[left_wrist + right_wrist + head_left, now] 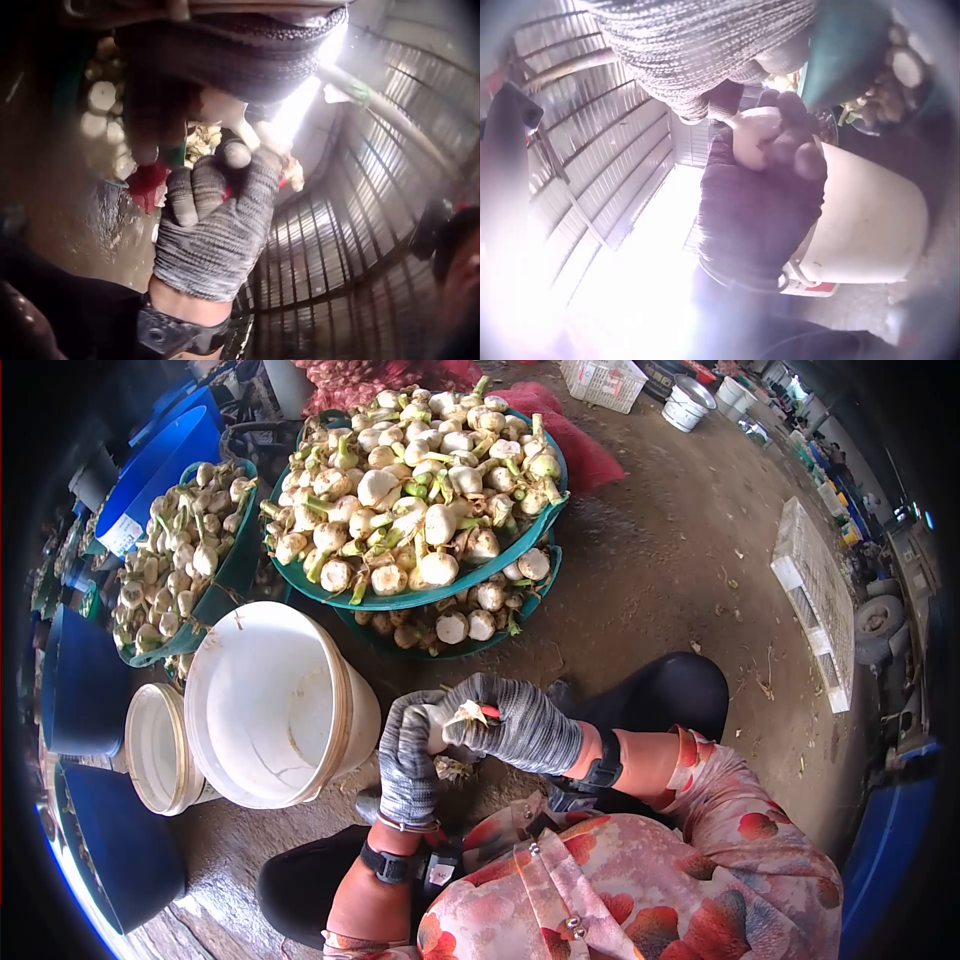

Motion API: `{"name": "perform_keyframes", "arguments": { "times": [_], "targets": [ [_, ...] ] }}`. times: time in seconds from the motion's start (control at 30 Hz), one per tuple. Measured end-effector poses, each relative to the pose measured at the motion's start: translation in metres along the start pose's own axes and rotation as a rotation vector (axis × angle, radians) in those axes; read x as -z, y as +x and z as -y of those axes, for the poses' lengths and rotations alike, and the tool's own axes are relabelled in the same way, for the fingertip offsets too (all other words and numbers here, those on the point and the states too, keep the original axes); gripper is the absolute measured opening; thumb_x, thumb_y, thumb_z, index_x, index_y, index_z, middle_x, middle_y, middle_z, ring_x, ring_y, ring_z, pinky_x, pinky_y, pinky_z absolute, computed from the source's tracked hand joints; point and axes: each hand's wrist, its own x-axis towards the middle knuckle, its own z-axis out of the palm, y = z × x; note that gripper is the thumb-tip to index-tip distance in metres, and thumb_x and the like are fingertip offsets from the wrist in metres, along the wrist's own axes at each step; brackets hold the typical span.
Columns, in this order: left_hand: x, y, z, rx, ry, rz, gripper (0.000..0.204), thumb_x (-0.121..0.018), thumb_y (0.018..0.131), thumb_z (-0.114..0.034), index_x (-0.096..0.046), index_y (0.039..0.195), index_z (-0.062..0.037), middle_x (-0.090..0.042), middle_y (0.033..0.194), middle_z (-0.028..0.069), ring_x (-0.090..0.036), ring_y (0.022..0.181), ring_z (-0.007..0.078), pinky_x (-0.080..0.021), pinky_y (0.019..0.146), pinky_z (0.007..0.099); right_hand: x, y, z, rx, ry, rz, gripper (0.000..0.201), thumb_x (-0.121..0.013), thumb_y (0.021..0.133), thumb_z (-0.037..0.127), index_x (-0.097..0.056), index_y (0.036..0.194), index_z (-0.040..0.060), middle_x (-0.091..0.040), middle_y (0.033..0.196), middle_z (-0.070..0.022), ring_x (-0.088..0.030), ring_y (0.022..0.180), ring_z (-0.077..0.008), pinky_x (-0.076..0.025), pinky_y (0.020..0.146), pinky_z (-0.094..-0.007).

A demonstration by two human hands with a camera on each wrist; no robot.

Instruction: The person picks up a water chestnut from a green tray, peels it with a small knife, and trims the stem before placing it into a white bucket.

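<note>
Both hands wear grey striped knit gloves and meet low in front of the person's body. My left hand (408, 760) grips a white garlic bulb (751, 139), its fingers curled around it in the right wrist view. Beside it, my right hand (530, 725) holds a small tool with a red handle (489, 711); the working end is hidden. Pale papery peel (466, 712) shows at the right thumb side, between the hands. In the left wrist view the bulb's stem (247, 135) points toward the right fingers.
A large white bucket (335, 705) and a smaller one (172, 755) stand to the left. Ahead, a green basin (400, 602) is heaped with garlic bulbs, above another basin. A second garlic-filled tub (225, 575) is farther left. A white plastic pallet (815, 600) leans at right.
</note>
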Motion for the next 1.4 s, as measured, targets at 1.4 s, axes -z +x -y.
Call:
{"name": "perform_keyframes", "arguments": {
  "times": [1.4],
  "targets": [
    [0.018, 0.018, 0.008, -0.233, 0.496, -0.163, 0.039, -0.058, 0.089, 0.010, -0.056, 0.126, -0.0015, -0.061, 0.108, 0.0053, -0.057, 0.098, 0.0124, -0.049, 0.093, 0.0267, 0.018, -0.016, -0.007, 0.379, -0.305, 0.209, 0.028, -0.074, 0.082, 0.016, -0.065, 0.109, 0.0174, -0.069, 0.089, -0.0073, -0.069, 0.075, -0.0308, -0.055, 0.064, -0.0416]
  ]
}}
